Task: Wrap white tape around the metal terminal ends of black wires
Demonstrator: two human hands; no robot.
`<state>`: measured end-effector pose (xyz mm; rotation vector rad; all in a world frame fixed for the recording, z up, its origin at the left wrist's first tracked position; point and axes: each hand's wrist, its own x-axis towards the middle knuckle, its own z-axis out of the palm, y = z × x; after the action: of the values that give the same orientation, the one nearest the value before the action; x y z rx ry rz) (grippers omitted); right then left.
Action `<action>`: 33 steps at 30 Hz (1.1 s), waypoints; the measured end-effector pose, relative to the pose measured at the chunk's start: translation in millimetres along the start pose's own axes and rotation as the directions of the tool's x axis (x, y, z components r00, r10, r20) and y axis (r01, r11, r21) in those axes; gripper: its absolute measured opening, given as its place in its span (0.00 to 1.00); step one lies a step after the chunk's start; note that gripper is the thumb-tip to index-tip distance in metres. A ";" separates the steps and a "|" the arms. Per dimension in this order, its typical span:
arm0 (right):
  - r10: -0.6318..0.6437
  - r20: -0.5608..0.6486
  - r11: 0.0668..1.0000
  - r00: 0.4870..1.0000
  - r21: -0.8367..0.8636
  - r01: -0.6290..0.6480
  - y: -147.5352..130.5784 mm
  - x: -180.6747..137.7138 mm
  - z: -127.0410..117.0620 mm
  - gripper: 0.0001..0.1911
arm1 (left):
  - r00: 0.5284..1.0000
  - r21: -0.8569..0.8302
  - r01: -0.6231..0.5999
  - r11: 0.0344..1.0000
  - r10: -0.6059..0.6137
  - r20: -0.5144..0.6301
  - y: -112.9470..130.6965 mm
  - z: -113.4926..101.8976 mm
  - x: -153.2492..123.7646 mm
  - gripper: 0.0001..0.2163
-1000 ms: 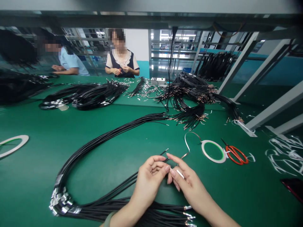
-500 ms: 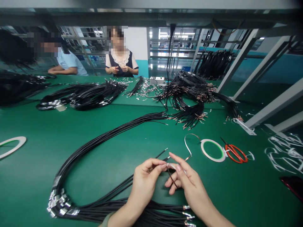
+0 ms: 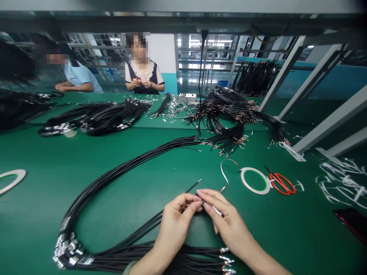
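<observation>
My left hand [image 3: 176,221] and my right hand [image 3: 226,221] meet fingertip to fingertip over the green table [image 3: 120,198]. Both are closed in a pinch on the ends of a few thin black wires [image 3: 191,187] that run back to a bundle of black wires [image 3: 120,252]. A small white strip of tape [image 3: 218,211] shows under my right fingers. The long bundle [image 3: 114,173] loops away to the upper middle of the table. A roll of white tape [image 3: 254,180] with a loose tail lies to the right, with red scissors [image 3: 282,183] beside it.
More black wire bundles [image 3: 97,116] and terminal-tipped wires [image 3: 226,114] lie across the back. Another tape roll [image 3: 11,179] sits at the left edge. White tape scraps [image 3: 341,179] and a dark phone-like object [image 3: 354,223] lie at the right. Two people work at the far side.
My right fingers, spread around a small wire loop half a second ago, have closed back onto the wire ends against my left fingertips. The view has shifted slightly.
</observation>
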<state>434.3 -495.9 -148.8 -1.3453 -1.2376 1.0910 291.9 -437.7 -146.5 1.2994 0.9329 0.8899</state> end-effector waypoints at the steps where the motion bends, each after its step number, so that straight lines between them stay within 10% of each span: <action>1: 0.000 -0.003 1.000 1.000 0.006 0.000 0.2 0.1 0.3 0.16 | 1.000 -0.011 0.002 1.000 -0.002 0.010 -0.2 0.1 0.2 0.04; 12: 0.039 -0.165 0.999 0.986 -0.020 -0.043 8.0 4.4 -2.5 0.13 | 0.998 0.169 -0.052 0.984 0.044 0.048 -2.8 -3.8 -0.2 0.15; 20: 0.131 -0.248 0.981 0.960 0.171 -0.090 14.5 12.1 -4.2 0.17 | 0.967 0.852 -0.246 0.463 0.172 0.186 -6.8 -7.6 10.3 0.08; 28: 0.210 -0.330 0.946 0.920 0.307 -0.106 14.1 12.7 -2.4 0.17 | 0.994 0.421 -0.045 0.906 -0.002 0.111 -2.5 -5.4 3.9 0.08; 33: 0.287 -0.279 0.851 0.916 0.514 -0.110 9.2 14.4 0.2 0.19 | 0.979 0.175 0.131 0.976 -0.155 0.136 -5.0 -6.1 6.0 0.11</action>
<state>436.5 -481.7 -158.0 -1.2142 -0.5129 1.1535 288.6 -430.2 -152.1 1.3998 0.9847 0.6052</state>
